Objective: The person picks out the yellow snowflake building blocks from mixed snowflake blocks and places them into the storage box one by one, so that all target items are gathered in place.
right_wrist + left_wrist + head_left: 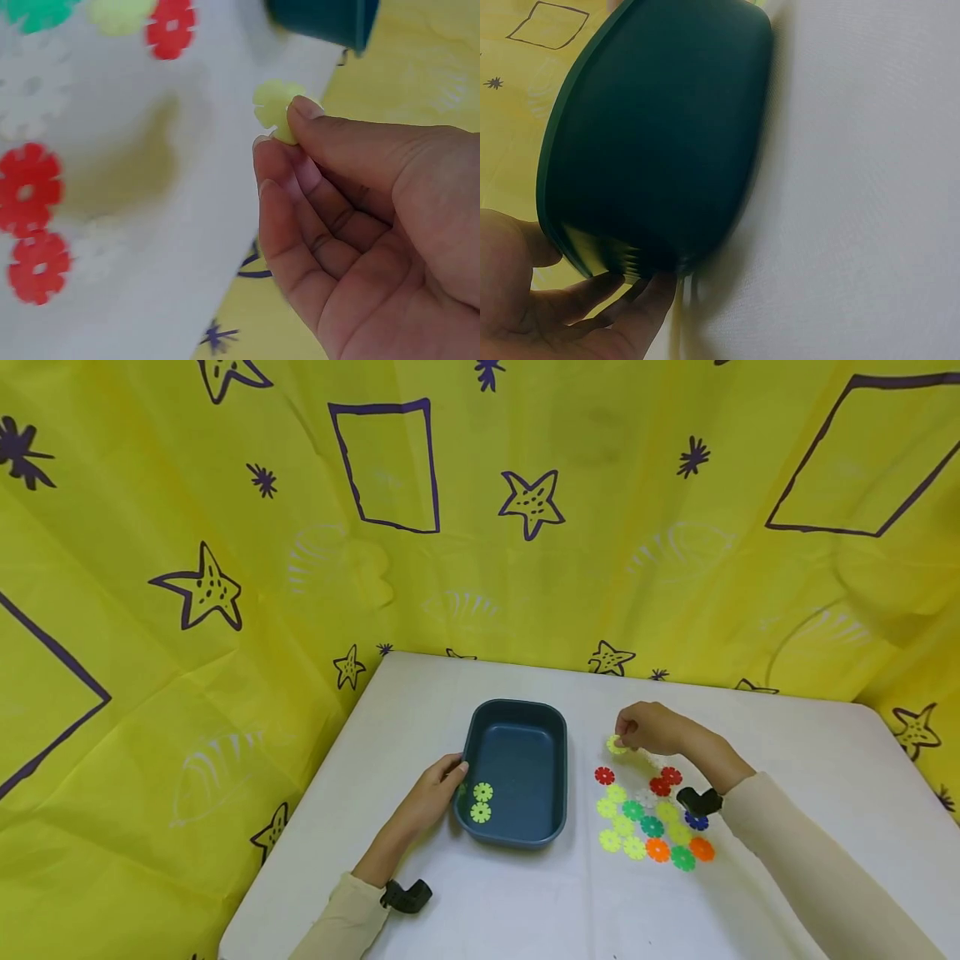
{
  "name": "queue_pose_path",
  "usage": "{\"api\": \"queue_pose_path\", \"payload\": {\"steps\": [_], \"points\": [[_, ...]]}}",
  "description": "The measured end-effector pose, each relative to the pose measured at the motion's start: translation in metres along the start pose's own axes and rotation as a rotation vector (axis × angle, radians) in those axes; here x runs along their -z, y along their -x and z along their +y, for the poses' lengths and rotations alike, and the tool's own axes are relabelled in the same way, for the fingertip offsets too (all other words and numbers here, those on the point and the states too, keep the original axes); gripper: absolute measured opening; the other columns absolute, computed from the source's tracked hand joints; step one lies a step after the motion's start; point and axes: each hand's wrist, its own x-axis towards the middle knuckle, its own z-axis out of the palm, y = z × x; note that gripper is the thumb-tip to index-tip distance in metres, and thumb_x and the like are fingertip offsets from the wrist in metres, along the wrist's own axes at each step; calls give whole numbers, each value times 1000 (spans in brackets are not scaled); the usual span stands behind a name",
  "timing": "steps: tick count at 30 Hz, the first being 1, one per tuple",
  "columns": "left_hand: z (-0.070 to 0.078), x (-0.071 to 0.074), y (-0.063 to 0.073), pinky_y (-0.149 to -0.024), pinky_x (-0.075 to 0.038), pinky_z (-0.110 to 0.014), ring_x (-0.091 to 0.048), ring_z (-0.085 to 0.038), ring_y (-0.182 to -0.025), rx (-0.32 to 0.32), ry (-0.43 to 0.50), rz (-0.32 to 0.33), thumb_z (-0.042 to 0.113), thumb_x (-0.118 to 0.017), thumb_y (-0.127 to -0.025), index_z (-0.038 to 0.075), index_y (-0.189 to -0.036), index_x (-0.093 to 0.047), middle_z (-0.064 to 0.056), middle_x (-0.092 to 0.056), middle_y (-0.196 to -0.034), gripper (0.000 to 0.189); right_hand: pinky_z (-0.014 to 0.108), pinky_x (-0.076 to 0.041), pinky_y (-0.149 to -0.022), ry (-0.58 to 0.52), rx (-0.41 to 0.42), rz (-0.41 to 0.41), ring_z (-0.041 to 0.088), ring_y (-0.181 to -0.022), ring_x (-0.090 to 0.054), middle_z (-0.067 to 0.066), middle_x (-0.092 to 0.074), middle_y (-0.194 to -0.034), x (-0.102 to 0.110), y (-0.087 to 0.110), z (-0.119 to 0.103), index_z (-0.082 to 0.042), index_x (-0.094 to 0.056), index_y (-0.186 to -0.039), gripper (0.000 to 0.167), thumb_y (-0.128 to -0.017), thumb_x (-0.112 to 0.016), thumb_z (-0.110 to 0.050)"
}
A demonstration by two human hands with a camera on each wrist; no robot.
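My left hand (pixel 431 792) grips the left rim of a dark blue-green plastic tub (pixel 553 760), which stands on the table. In the left wrist view, the thumb is at the rim and the fingers lie along the tub's outer wall (pixel 660 135). Two yellow snowflake discs (pixel 481 812) lie inside it, near the left wall. To the right of the tub, my right hand (pixel 654 728) pinches another yellow snowflake disc (pixel 274 105) between thumb and fingertips, held above the tabletop. Loose discs lie on the table just nearer to me than that hand.
Spread over the white table (pixel 510 902) right of the tub are several discs: red (pixel 604 776), green (pixel 683 858), orange (pixel 702 848), blue (pixel 697 821), white and yellow. A yellow patterned curtain (pixel 465 577) hangs behind and left of the table.
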Motion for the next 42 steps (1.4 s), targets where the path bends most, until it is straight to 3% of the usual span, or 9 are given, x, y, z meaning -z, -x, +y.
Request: {"api": "queue_pose_path", "payload": {"steps": [7,12,17,28,33,42], "points": [[0,-1,0,-121,-36,-61,-43,-42,-150,-11,13,14,33,-49,-113,-3,-152,-50,-23,-51,-156,53,35,-50,-74,-23,78,52,23,-82,-61,11,-71,-91,14,-14,-34,-2,-67,-99,8,-102,-70,-10],[-2,-2,-1,-122,-36,-60,-43,-42,-149,-9,5,12,33,-49,-114,-3,-152,-50,-23,-52,-156,52,33,-50,-73,-62,126,65,26,-84,-65,10,-72,-92,7,-28,-56,-2,-68,-100,7,-102,-69,-8],[-4,-2,-1,-122,-37,-59,-42,-41,-150,-4,-10,-7,36,-47,-114,-3,-154,-48,-23,-50,-157,55,33,-51,-73,-46,162,50,19,-80,-61,7,-72,-91,-2,-43,-77,-3,-68,-99,7,-102,-69,-9],[-2,-2,0,-122,-35,-60,-42,-42,-150,-2,10,15,33,-50,-113,-2,-153,-49,-23,-51,-157,53,32,-55,-76,-24,152,-48,26,-84,-67,7,-71,-91,-13,-82,-106,-6,-70,-97,10,-102,-72,-13],[0,-1,0,-122,-36,-60,-43,-41,-150,-3,16,20,33,-50,-113,-3,-152,-50,-23,-52,-156,53,30,-52,-74,51,151,-95,16,-78,-62,4,-70,-87,-19,-99,-120,-7,-72,-92,12,-101,-73,-16],[-1,0,0,-122,-36,-59,-43,-41,-150,3,13,13,34,-48,-114,-3,-153,-48,-24,-50,-157,54,28,-50,-72,209,87,-202,14,-76,-63,2,-72,-85,-44,-120,-142,-8,-74,-92,12,-101,-71,-15]]}}
